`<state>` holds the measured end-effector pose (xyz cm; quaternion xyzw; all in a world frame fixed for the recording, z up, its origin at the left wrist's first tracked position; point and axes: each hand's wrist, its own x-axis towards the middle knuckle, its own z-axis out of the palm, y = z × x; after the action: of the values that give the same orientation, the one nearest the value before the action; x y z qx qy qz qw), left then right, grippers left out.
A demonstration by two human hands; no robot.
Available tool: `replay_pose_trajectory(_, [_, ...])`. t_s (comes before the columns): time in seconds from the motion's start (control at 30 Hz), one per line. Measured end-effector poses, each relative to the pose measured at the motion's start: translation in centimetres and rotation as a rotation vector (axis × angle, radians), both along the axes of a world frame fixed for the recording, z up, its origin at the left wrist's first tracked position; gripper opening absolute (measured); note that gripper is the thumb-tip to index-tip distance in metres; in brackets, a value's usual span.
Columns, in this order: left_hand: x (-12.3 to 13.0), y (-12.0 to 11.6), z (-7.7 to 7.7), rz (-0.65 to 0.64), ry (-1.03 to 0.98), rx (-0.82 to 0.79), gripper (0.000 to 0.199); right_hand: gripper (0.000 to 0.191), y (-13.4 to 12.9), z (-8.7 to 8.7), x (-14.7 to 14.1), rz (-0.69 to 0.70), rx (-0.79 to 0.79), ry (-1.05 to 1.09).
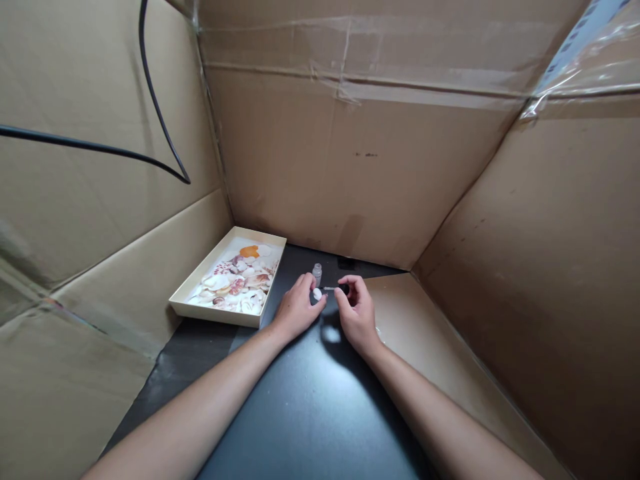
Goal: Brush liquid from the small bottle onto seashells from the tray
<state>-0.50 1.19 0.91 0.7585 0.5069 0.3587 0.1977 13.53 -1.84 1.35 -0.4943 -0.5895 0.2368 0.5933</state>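
My left hand point(297, 308) is closed on a small white piece point(317, 293), held at its fingertips over the dark table. My right hand point(357, 312) pinches the black cap of a small applicator point(329, 289), whose thin pale stem points left toward the white piece. Whether the stem's tip touches the piece is too small to tell. Just beyond my left fingertips a small clear bottle point(317, 272) stands upright. Left of my hands lies a shallow cream tray point(215, 316) with several shells and an orange piece point(249, 251) in it.
Cardboard walls point(320, 167) rise at the back, left and right of the dark table point(295, 407). A black cable point(100, 145) hangs at the upper left. A flat cardboard sheet point(405, 313) lies right of my right hand.
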Motion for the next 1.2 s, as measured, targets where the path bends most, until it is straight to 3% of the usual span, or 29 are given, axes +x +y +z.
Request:
replay_pose_trajectory(0.33, [-0.01,0.01,-0.05,-0.024,-0.017,0.012,0.016,0.011,-0.06,0.06,0.02,0.039,0.000,0.009])
replay_pose_trajectory(0.53, [-0.06,0.08,-0.27,-0.085,-0.083,0.013,0.011,0.012,0.04,0.01,0.09,-0.013,0.005,0.023])
replay_pose_trajectory(1.2, [0.01,0.06,0.00,-0.034,-0.092,-0.024,0.010,0.014,-0.04,0.08,0.01,-0.021,-0.007,-0.011])
